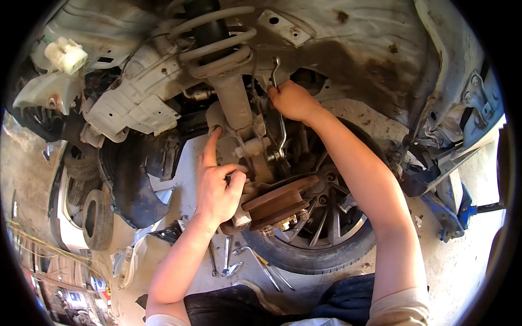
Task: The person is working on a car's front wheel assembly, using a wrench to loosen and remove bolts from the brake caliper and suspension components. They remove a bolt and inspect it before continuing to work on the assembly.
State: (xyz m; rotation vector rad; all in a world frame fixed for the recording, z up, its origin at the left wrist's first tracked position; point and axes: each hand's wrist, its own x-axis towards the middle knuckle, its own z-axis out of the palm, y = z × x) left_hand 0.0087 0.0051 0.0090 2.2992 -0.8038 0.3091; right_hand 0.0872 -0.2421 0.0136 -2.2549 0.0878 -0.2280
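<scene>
Gripping one wrench by its upper shaft with the right hand, lower end beside the base of one strut. Pointing up toward that base with the left hand's index finger, others curled beside one rotor; cannot tell if holding anything. Free room rightward to the arch. Below, one wheel, flat; leftward, three tyres.
</scene>
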